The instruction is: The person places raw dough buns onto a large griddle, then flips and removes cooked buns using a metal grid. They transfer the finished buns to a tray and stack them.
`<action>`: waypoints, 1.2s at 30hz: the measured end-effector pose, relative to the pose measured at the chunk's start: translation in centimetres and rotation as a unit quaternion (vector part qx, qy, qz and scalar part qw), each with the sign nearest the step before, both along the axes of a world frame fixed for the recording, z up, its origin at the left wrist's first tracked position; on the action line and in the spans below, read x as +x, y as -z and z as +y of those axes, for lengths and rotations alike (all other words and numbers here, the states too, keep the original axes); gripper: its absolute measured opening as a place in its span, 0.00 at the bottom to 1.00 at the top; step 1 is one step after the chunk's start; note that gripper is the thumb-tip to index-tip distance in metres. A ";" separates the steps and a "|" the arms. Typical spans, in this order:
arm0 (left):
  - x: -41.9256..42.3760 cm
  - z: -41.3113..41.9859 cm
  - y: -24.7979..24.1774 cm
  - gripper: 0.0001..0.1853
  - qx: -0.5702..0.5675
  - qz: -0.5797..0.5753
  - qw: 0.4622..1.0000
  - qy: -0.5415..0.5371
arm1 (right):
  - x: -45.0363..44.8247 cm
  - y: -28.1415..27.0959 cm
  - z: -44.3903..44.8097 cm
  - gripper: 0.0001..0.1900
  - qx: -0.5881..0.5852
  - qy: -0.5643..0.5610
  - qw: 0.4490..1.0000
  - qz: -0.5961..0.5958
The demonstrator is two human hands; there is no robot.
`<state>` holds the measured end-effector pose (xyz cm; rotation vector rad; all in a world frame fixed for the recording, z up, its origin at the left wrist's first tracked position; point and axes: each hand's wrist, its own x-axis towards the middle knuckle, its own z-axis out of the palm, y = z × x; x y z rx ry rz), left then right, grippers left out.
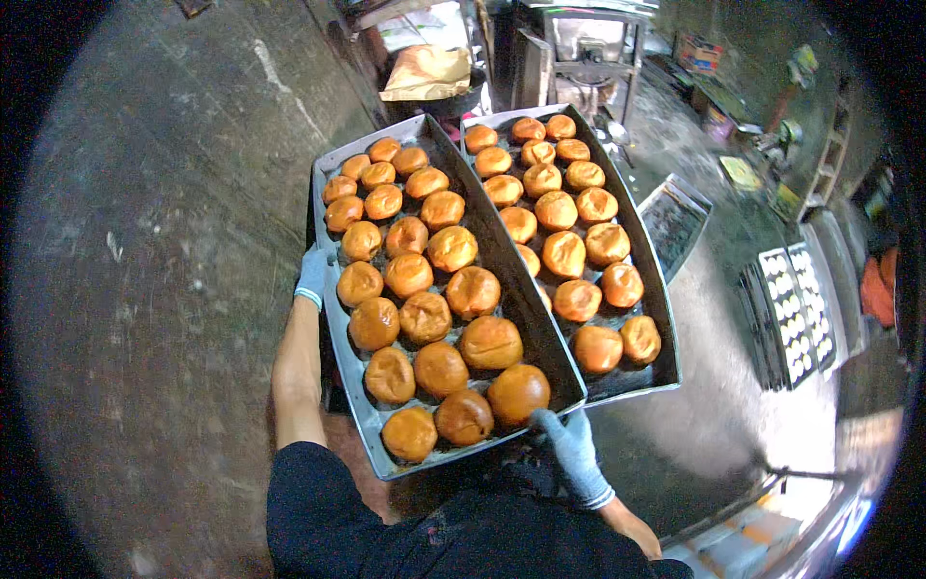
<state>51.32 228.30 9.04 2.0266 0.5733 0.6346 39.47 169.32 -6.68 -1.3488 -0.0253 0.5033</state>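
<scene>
A long metal baking tray (376, 456) full of round browned buns (427, 318) spans the space before me, slightly tilted. My left hand (314, 275), in a light blue knit glove, grips its left side wall. Gloved the same way, my right hand (571, 452) holds the near right corner, thumb over the rim. A second metal tray (669, 347) of similar buns (564, 253) lies to the right, partly overlapped by the first tray's right wall. What supports this second tray is hidden.
Trays with rows of small white pieces (796, 311) are stacked at the right. An empty-looking metal tray (673, 217) lies on the floor behind the buns. At the back stand a dark tub with brown paper (428, 72) on it and a metal-framed stand (593, 65).
</scene>
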 end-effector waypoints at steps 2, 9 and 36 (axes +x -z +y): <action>0.6 0.4 0.1 0.17 -0.010 0.012 1.000 0.026 | -2.8 0.7 2.0 0.38 -0.012 0.006 0.999 0.030; 4.2 11.4 6.7 0.10 -0.089 0.024 0.994 0.052 | -8.4 3.1 14.1 0.15 -0.079 0.080 0.994 -0.001; -27.6 -20.5 13.5 0.58 0.239 0.121 0.887 -0.377 | -0.1 7.6 3.7 0.18 -0.064 0.138 0.988 -0.006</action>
